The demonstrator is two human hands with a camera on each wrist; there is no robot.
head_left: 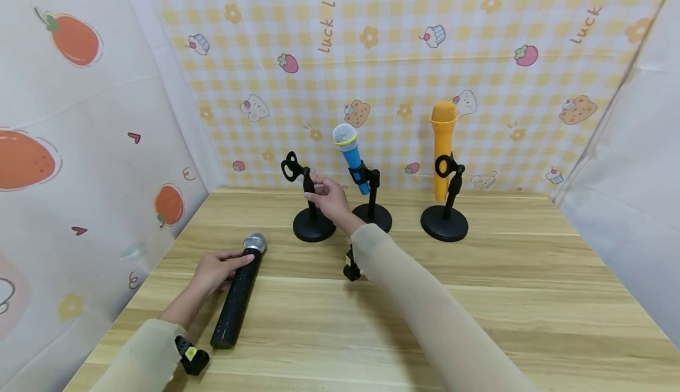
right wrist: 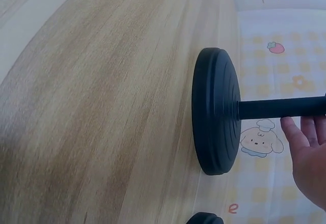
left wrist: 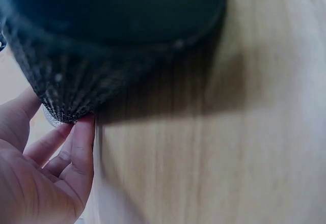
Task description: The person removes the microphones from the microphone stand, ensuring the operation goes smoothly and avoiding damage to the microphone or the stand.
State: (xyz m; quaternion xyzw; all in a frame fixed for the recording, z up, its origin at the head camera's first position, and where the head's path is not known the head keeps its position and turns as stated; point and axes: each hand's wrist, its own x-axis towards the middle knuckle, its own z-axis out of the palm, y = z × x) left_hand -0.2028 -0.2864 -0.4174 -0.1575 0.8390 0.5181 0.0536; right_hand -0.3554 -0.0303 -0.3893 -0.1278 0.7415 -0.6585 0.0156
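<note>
My left hand (head_left: 213,271) grips a black microphone (head_left: 237,297) with a silver mesh head, thumb on one side and fingers on the other. In the left wrist view the butt end of this microphone (left wrist: 117,15) fills the top left; whether it touches the table I cannot tell. My right hand (head_left: 332,201) pinches the post of the leftmost black microphone stand (head_left: 313,226), whose clip holds nothing. The right wrist view shows the stand's round base (right wrist: 216,112) and my right hand's fingers (right wrist: 298,135) at the post.
To the right, a blue microphone (head_left: 352,156) sits tilted in a second stand (head_left: 373,197), partly behind my right hand. Farther right an orange microphone (head_left: 442,138) is upright in a third stand (head_left: 446,224). Patterned cloth (head_left: 372,61) hangs behind the wooden table (head_left: 478,297).
</note>
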